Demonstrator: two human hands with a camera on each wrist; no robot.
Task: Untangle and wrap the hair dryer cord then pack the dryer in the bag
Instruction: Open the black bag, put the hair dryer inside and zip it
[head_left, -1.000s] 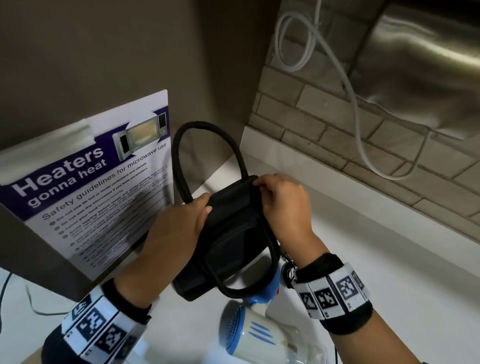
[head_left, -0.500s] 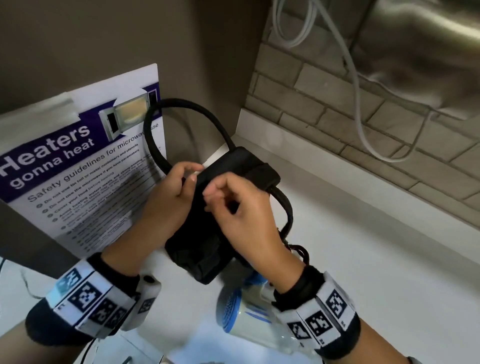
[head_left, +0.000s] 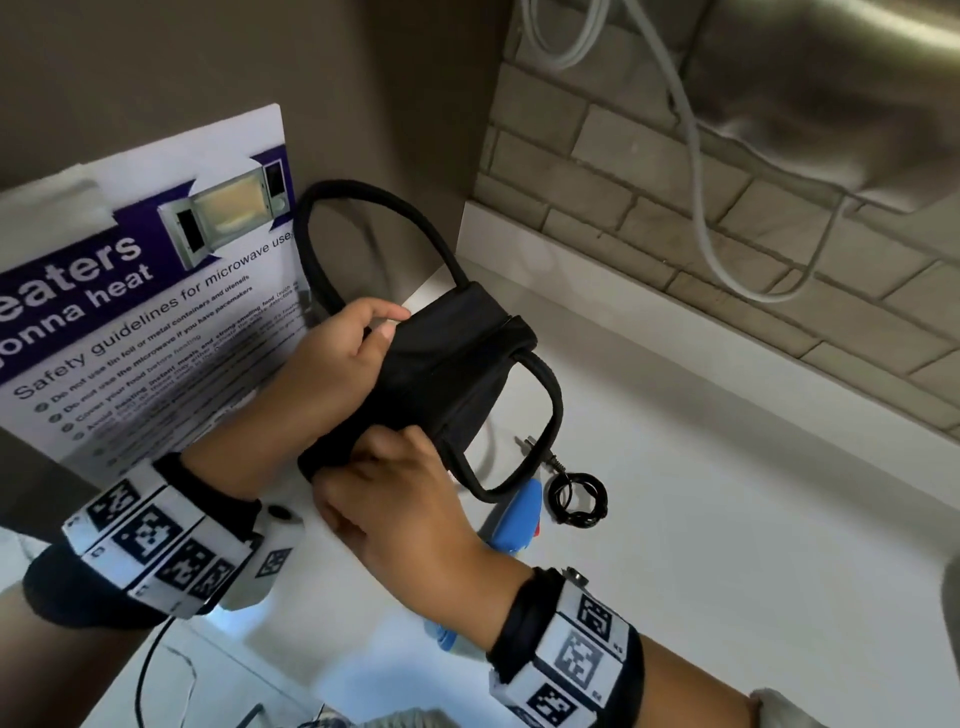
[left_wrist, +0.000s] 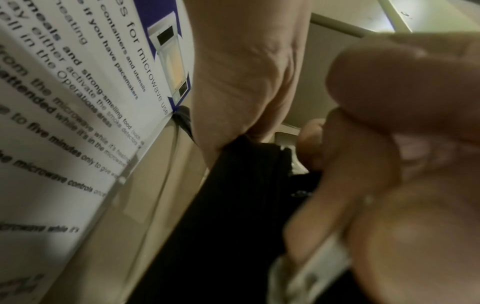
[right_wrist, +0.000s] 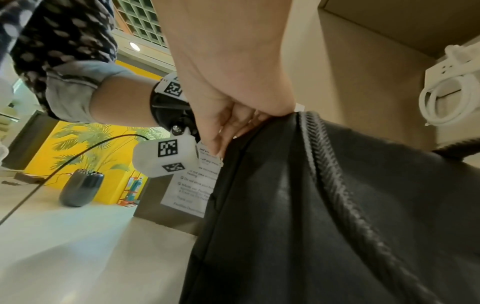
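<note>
A small black bag with two loop handles is held above the white counter. My left hand grips its upper left edge, thumb on top. At the bag's near lower corner my right hand pinches the fabric; the right wrist view shows the bag close up, and the left wrist view shows its black fabric. Under the bag lies the white and blue hair dryer, mostly hidden by my right arm. Its black cord lies coiled on the counter beside it, with the plug sticking out.
A microwave safety poster leans on the brown wall at the left. A brick backsplash with a hanging white cable runs along the back. A thin black wire trails off the near left.
My right hand slid from the bag's top edge down to its near lower corner. The bag turned, and the coiled cord came into view to the right of it.
</note>
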